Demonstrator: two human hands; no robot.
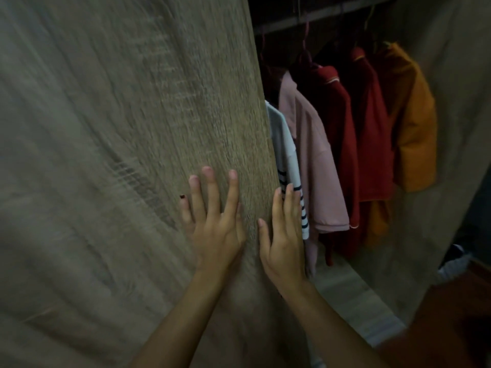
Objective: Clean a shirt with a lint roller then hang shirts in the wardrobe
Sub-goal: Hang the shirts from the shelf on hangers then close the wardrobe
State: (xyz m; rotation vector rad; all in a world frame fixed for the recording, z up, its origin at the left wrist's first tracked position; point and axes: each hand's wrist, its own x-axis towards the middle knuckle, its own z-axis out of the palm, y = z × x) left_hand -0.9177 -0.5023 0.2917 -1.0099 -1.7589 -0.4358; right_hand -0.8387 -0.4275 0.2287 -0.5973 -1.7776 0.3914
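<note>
A wood-grain wardrobe door fills the left and middle of the view, blurred. My left hand lies flat on it with fingers spread, holding nothing. My right hand rests at the door's right edge, fingers straight, thumb on the door face. Behind that edge hang a white shirt with dark stripes, a pink shirt, dark red garments and an orange jacket on hangers from a dark rail.
The wardrobe's right side panel bounds the opening. A pale wardrobe floor shows below the clothes. A dark shoe-like object sits at the far right by a reddish floor.
</note>
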